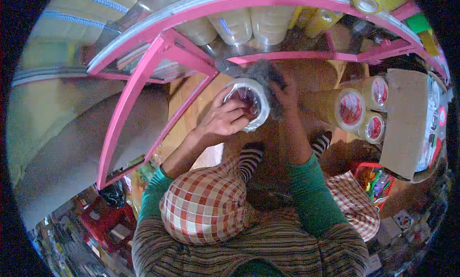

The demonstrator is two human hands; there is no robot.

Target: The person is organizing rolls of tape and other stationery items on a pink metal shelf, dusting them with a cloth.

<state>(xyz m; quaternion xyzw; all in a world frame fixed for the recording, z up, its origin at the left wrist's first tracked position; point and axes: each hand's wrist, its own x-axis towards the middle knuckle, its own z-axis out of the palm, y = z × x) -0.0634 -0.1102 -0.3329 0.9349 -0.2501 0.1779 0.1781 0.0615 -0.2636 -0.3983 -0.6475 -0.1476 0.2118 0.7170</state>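
Observation:
My left hand (pixel 228 115) grips the near left rim of a round, clear plastic jar or container (pixel 265 110), its fingers curled over into the opening. At the far right side of that rim, my right hand (pixel 284 92) holds a dark grey cloth (pixel 267 74), which is blurred. The cloth lies against or close beside the container; exact contact cannot be told. The fingers of my right hand are partly hidden in shadow and cloth.
A pink frame (pixel 287 56) with shelves stands before me, bearing clear plastic jars (pixel 233 25). Rolls or jars with red-and-white round ends (pixel 350 110) lie at the right beside a cardboard box (pixel 404 122). A red basket (pixel 370 165) of small items sits lower right.

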